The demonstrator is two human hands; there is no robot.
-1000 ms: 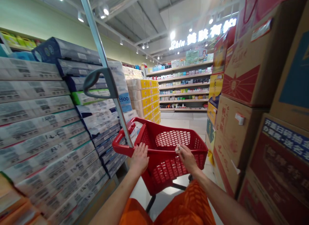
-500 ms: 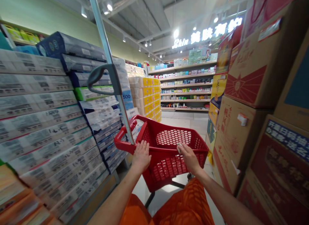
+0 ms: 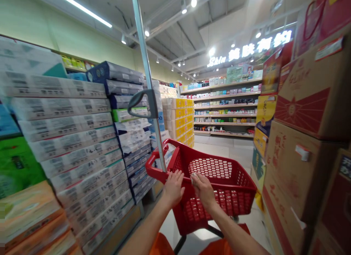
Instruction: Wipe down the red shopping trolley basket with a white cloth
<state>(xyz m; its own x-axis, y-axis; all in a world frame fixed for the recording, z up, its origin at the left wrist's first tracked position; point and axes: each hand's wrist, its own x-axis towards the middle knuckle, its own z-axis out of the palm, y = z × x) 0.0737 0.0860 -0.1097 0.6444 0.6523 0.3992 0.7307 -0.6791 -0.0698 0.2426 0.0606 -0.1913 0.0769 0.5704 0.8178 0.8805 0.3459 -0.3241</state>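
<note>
A red plastic shopping cart [image 3: 233, 189] with a perforated basket stands in front of my orange-clad knees. My left hand [image 3: 173, 188] lies on the near rim beside the handle end, its fingers stretched out and resting flat. On the same rim, a short way to the right, my right hand [image 3: 204, 191] is closed around a small crumpled white wipe [image 3: 193, 178], mostly hidden by the fingers. Whether it is paper or cloth, I cannot tell. A metal pole [image 3: 142, 46] with a grey loop handle [image 3: 142, 104] rises from the cart's red handle end.
Stacked tissue packs [image 3: 79, 130] form a wall on the left, with yellow-and-white packs [image 3: 179, 120] farther back. Cardboard cartons [image 3: 290, 167] are piled close on the right. Stocked shelves [image 3: 225, 105] stand across the aisle, and pale floor tiles [image 3: 211, 149] run between.
My right hand has slid left along the rim, closer to my left hand, with the wipe in it. The view has turned left, so the cart and stacks appear farther right.
</note>
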